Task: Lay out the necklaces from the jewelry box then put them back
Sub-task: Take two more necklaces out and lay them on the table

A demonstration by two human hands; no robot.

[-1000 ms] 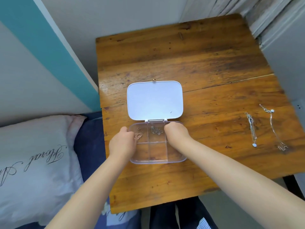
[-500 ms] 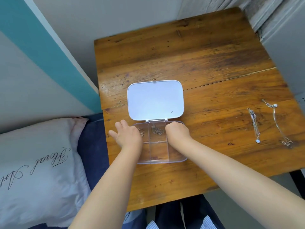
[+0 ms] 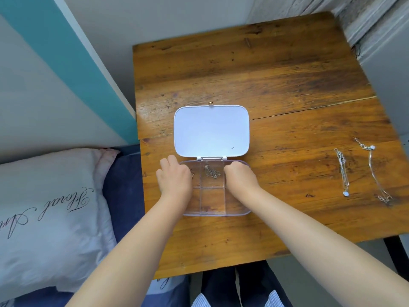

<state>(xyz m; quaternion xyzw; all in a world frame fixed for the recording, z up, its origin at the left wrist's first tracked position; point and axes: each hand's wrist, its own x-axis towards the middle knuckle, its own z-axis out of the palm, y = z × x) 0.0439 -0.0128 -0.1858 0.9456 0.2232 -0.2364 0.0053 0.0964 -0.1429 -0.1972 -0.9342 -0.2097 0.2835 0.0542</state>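
Observation:
A clear jewelry box (image 3: 213, 203) with several compartments sits near the table's front, its white lid (image 3: 211, 130) lying open behind it. One necklace (image 3: 212, 172) is bunched in the far middle compartment. Another necklace (image 3: 192, 173) peeks out beside my left hand in the far left compartment. My left hand (image 3: 174, 179) rests flat on the box's left side, fingers stretched past its far left corner. My right hand (image 3: 240, 177) curls down into the far right compartment, and its fingertips are hidden. Two necklaces (image 3: 343, 171) (image 3: 374, 171) lie stretched out on the table at the right.
The wooden table (image 3: 276, 89) stands in a corner, with walls behind and to the right. A bed with a white pillow (image 3: 51, 209) and a dark blue sheet borders the table's left edge. The two laid-out necklaces are close to the right edge.
My left hand came out of the far left compartment and now lies flat on the box's left side with fingers extended. My right hand has stayed in the far right compartment.

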